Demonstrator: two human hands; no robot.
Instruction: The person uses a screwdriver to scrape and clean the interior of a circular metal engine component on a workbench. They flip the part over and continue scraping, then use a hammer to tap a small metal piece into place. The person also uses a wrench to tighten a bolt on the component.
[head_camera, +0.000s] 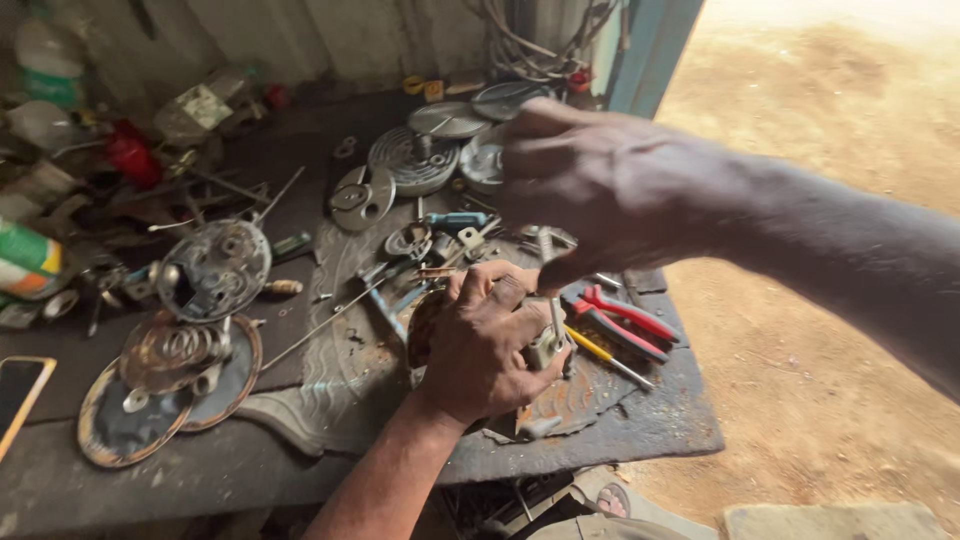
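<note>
Left hand (490, 345) closed around a small grey metal part (546, 345) near the bench (200, 470) front right corner. Right hand (600, 185) pinches down above it, possibly on a thin tool; contents unclear. Red-handled pliers (625, 318) just right.

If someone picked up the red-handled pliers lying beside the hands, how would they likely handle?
The red-handled pliers look like rigid metal, so probably stiff and fairly heavy for their size. Their handles lie splayed, so the joint may swing loosely when lifted. Lying flat on the workbench, they seem unlikely to roll.

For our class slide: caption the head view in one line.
Two hands, left and right, grip a small metal part over a cluttered workbench.
</note>
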